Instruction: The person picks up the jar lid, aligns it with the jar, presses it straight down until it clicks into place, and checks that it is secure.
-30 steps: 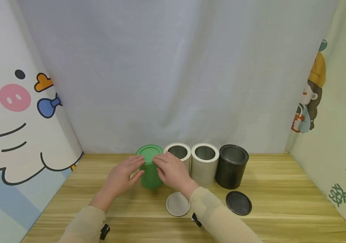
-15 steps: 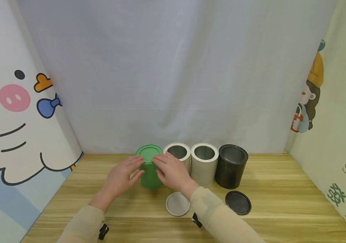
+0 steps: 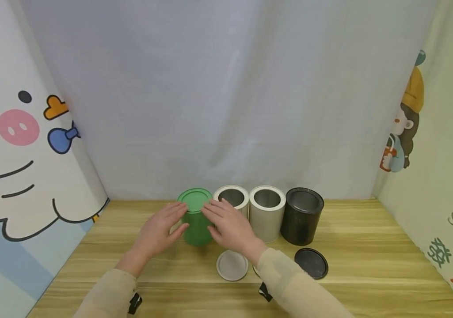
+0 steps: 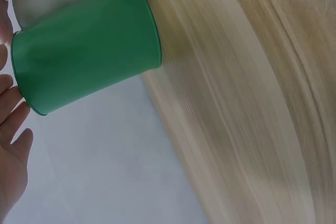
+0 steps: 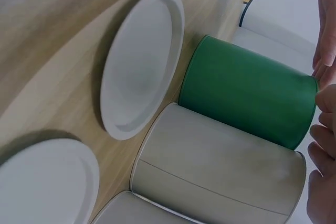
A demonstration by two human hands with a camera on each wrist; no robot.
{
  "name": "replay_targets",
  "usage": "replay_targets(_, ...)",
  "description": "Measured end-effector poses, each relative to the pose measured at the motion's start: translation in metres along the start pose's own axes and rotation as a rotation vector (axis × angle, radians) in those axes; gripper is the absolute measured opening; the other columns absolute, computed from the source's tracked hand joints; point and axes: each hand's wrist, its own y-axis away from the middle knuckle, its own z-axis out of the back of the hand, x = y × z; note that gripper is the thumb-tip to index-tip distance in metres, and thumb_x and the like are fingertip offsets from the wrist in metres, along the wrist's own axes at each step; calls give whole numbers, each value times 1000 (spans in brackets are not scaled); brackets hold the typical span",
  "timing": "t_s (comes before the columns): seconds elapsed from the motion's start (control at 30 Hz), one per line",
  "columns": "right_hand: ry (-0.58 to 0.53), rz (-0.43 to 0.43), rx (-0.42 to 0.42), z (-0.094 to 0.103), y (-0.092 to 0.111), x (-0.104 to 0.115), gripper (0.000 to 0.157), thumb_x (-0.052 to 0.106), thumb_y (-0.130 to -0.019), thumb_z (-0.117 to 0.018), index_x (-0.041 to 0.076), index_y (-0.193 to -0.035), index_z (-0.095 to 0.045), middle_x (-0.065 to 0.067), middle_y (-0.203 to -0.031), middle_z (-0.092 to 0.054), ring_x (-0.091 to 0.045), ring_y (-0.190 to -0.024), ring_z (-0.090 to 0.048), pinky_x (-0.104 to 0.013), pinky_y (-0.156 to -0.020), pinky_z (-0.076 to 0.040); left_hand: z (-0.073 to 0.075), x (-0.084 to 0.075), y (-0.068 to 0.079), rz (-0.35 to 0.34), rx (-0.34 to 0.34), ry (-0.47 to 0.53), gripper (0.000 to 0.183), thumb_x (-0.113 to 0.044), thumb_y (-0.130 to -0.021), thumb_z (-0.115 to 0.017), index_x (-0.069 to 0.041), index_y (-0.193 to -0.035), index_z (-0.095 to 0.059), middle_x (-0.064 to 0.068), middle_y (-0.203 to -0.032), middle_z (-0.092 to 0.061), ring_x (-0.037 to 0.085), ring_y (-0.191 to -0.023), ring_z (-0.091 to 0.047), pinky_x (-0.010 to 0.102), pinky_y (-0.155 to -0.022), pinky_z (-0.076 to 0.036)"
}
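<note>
A green can (image 3: 197, 232) stands upright at the left end of the row, its green lid (image 3: 194, 199) seated in the top. My left hand (image 3: 158, 230) lies at the lid's near left edge with fingers extended and thumb apart. From the right, my right hand (image 3: 232, 227) reaches to the lid's near right edge, fingers straight. In the left wrist view, fingertips sit right at the rim of the green can (image 4: 86, 48). The right wrist view shows my right fingers close by the top of the green can (image 5: 247, 93).
Two open off-white cans (image 3: 267, 223) and an open black can (image 3: 302, 223) continue the row to the right. In front lie a pale lid (image 3: 232, 266) and a black lid (image 3: 311, 263) on the wooden table (image 3: 186, 293). Another pale lid (image 5: 47, 182) is partly under my right arm.
My right hand has shifted slightly to the right, and an edge of another pale lid now shows beside the sleeve. The left hand and the cans stay in place.
</note>
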Motion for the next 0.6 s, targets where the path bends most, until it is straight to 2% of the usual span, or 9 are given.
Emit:
replay_targets(0.1, -13, -4, -12, 3, 6, -1, 50, 20, -89, -73, 3, -134, -60, -11, -137, -59, -27, -132, -49, -46, -114, -33, -1, -2, 0, -24, -52, 13, 49, -15, -85, -76, 7, -126, -63, 20, -125, -64, 38, -117, -59, 53, -100, -47)
replay_targets(0.2, -45, -12, -30, 7, 12, -2, 51, 19, -89, -74, 3, -135, -60, -11, -137, -59, -27, -132, -50, -46, -114, -34, -4, -7, 0, -61, -111, 25, 43, -20, -90, -72, 6, -123, -64, 19, -117, -68, 36, -110, -62, 51, -96, -50)
replay_targets(0.33, -99, -9, -61, 11, 22, -2, 52, 15, -86, -75, 1, -133, -61, -13, -136, -60, -28, -130, -51, -48, -112, -35, -6, -18, -1, -100, -174, 30, 48, -37, -104, -51, 5, -124, -63, 18, -111, -69, 35, -105, -64, 50, -93, -52)
replay_targets(0.43, -123, 0, -85, 13, 30, -3, 52, 13, -84, -77, -1, -132, -61, -14, -135, -60, -30, -129, -52, -49, -111, -36, -5, -27, -2, -130, -203, 47, 56, -42, -106, -40, 6, -124, -62, 18, -112, -69, 35, -103, -64, 51, -91, -53)
replay_targets(0.6, -156, 15, -119, 15, 45, -4, 54, 12, -82, -79, -1, -131, -61, -16, -133, -61, -32, -128, -52, -48, -111, -37, -9, -39, -4, -170, -205, 82, 53, -41, -104, -46, 6, -124, -61, 18, -113, -69, 35, -103, -65, 51, -90, -53)
